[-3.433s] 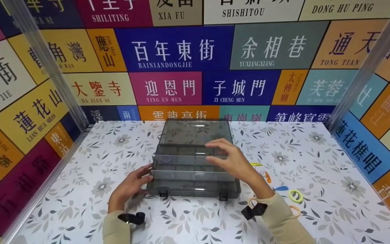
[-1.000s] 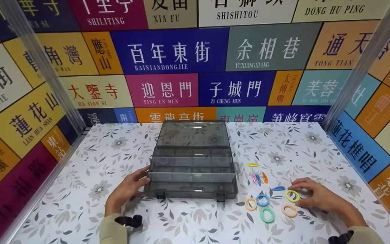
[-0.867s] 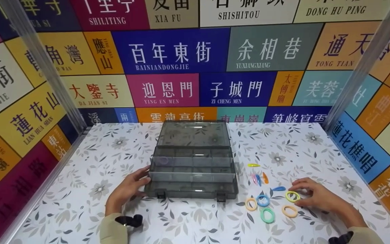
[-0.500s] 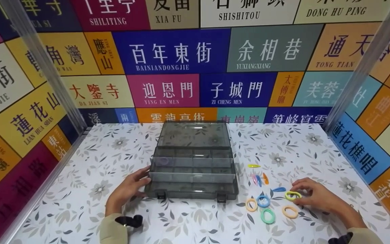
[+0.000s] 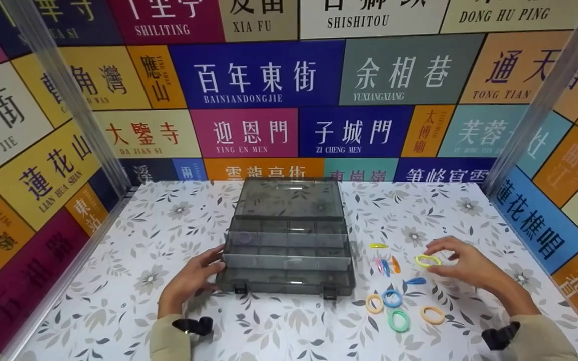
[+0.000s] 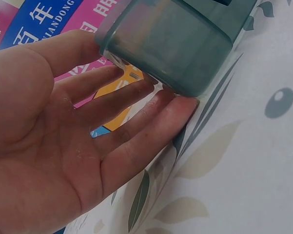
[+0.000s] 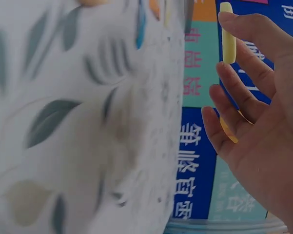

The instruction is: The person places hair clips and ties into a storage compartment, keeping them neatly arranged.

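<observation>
My right hand (image 5: pixel 462 260) pinches a yellow hair tie (image 5: pixel 428 260) between thumb and index finger, above the table. In the right wrist view the hair tie (image 7: pixel 228 36) shows edge-on, with the other fingers spread below it. Fairly straight fingers of my left hand (image 5: pixel 193 278) rest against the left side of a smoky, see-through compartment box (image 5: pixel 289 286). Up close, the left wrist view has the fingertips (image 6: pixel 187 105) at the box's corner (image 6: pixel 185 63). Its lid (image 5: pixel 291 198) is up and leans back. A purplish ring (image 5: pixel 244 236) shows inside the back left compartment.
Right of the box lie several hair clips: yellow (image 5: pixel 379 245), orange (image 5: pixel 396 264), pink (image 5: pixel 379 264) and blue (image 5: pixel 416 281). Nearer me are blue (image 5: pixel 393 298), green (image 5: pixel 399 320) and peach (image 5: pixel 432 315) hair ties. A sign-patterned wall (image 5: pixel 259 75) stands behind.
My right hand went from over the box to the yellow hair tie, took it, and has raised it off the table. The left hand stays at the box's side.
</observation>
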The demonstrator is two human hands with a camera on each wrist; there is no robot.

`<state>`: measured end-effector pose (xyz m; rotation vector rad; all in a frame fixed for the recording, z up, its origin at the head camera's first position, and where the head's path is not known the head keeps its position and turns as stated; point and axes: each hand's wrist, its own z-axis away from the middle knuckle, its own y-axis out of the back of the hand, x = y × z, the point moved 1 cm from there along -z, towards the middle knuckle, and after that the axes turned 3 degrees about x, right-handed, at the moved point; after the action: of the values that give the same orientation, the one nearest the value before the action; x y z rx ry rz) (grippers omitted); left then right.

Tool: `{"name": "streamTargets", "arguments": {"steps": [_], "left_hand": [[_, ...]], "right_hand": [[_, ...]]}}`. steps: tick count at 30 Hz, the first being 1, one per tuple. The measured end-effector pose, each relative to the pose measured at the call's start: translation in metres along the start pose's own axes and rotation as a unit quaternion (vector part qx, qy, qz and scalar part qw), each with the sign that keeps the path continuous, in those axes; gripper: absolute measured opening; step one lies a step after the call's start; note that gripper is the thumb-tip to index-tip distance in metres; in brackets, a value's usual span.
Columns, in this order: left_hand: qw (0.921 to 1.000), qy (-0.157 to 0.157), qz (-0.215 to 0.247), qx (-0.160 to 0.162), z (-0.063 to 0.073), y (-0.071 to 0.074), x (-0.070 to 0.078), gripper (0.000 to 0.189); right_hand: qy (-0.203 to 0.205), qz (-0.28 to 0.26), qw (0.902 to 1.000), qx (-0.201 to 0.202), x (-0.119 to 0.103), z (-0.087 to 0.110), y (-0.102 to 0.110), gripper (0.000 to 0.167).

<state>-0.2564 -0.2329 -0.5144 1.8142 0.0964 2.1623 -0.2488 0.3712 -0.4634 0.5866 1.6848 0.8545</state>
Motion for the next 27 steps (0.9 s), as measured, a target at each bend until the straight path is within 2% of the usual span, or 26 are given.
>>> {"name": "streamTargets", "arguments": {"steps": [4, 14, 21, 27], "left_hand": [[1.0000, -0.003, 0.001, 0.003, -0.001, 0.000, 0.000, 0.059], [1.0000, 0.000, 0.005, 0.004, 0.001, -0.001, 0.002, 0.060], [1.0000, 0.002, 0.002, 0.004, 0.000, 0.001, 0.002, 0.061], [1.0000, 0.004, 0.008, -0.001, -0.001, 0.002, 0.000, 0.061]], "right_hand": [[0.011, 0.011, 0.9999, 0.005, -0.020, -0.017, 0.004, 0.028], [0.045, 0.002, 0.9985, -0.031, -0.070, -0.063, 0.003, 0.032], [0.070, -0.019, 0.9964, -0.043, -0.110, -0.087, -0.013, 0.031], [0.095, -0.044, 0.9936, -0.043, -0.136, -0.107, -0.032, 0.029]]}}
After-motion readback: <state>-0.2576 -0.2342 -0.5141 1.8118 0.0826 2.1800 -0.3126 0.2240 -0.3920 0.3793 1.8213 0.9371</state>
